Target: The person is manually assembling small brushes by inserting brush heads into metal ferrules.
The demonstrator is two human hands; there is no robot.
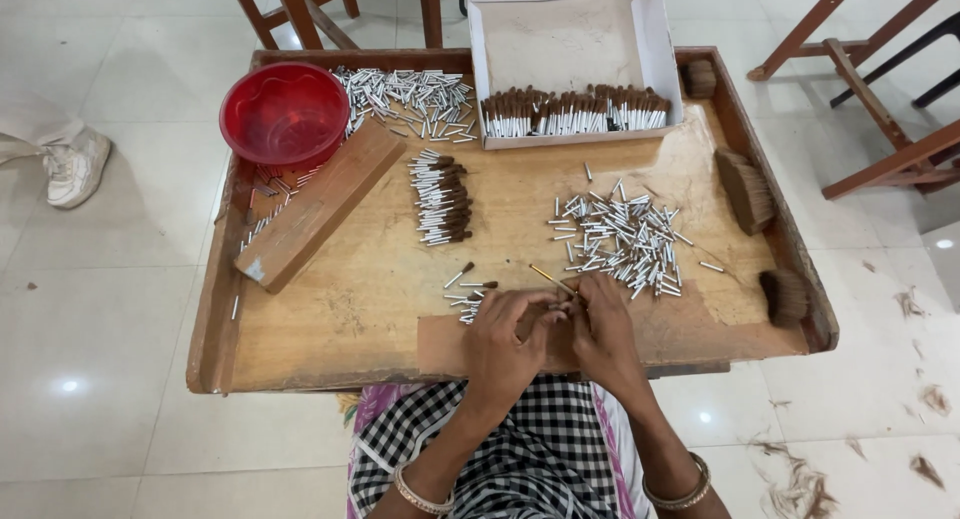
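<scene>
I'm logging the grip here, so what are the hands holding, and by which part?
Both hands, left hand and right hand, meet over a thin stick, pinching its lower end between the fingers; its upper end pokes out free. Anything else is hidden.

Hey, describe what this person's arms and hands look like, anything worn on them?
Both forearms are bare, with no sleeves or gloves in view. The left hand has a thin bangle at the wrist, pale gold with a pinkish tint. The right hand has a similar gold-coloured bangle at its wrist. Any rings are too small to tell. No markings show.
</scene>
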